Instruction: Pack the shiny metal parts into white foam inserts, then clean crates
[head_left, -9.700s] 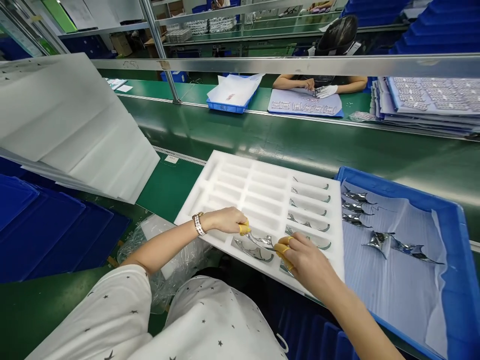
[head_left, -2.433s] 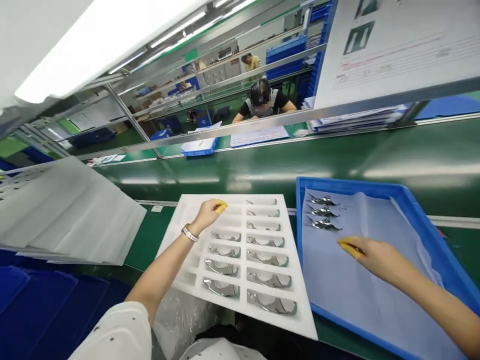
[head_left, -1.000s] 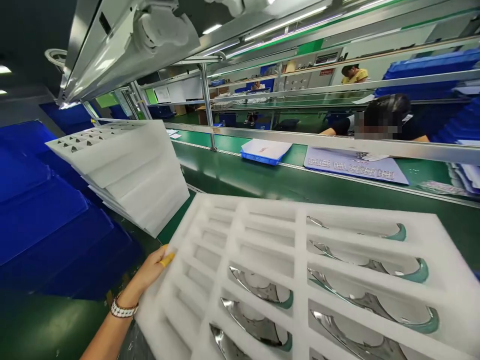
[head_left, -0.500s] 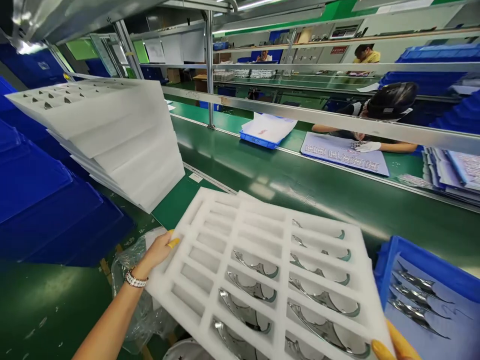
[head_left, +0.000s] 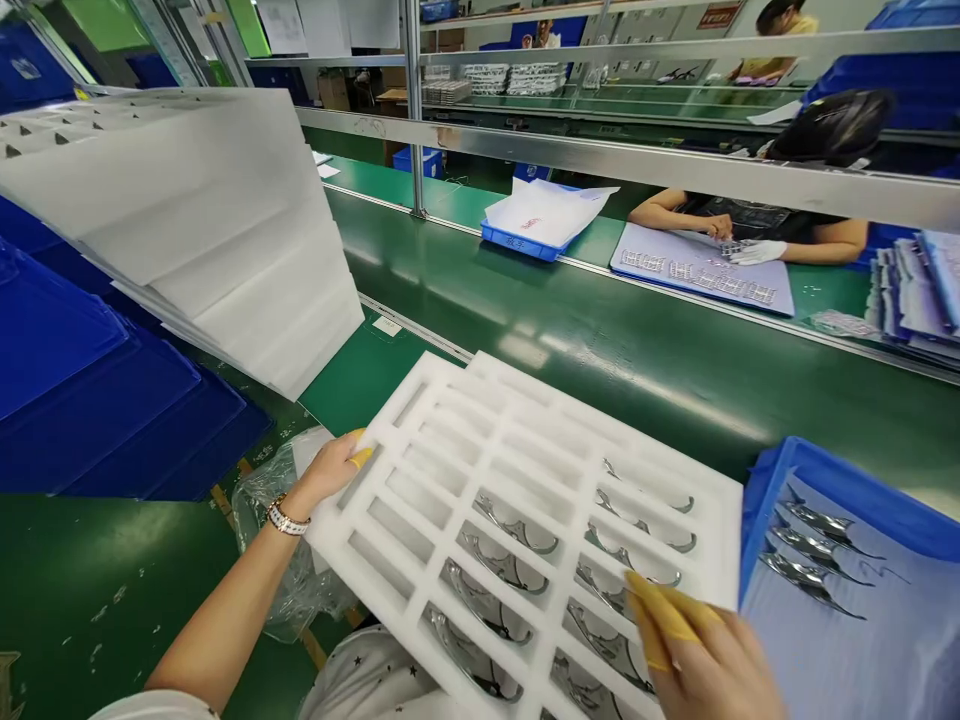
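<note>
A white foam tray (head_left: 517,400) with rows of slots is held tilted in front of me. Several curved, shiny metal parts (head_left: 487,600) lie in its middle and right columns, while the left column's slots hold nothing visible. My left hand (head_left: 334,470), with yellow finger covers, grips the tray's left edge. Over the right column is my right hand (head_left: 697,640), its yellow-covered fingers drawn together at a metal part (head_left: 600,580). Whether they pinch that part cannot be made out. Beneath, a second white foam sheet (head_left: 720,510) sticks out at the right.
A blue bin (head_left: 787,455) with three metal parts (head_left: 814,555) stands at right. Stacked white foam trays (head_left: 225,220) and blue trays (head_left: 135,420) are at left. Across the green bench (head_left: 600,340), another person works over a lilac board (head_left: 697,265) behind a metal rail (head_left: 600,160).
My right hand has left the tray's lower right edge and moved over its right column of parts. The foam tray has shifted slightly against the sheet below. My view has tilted down.
</note>
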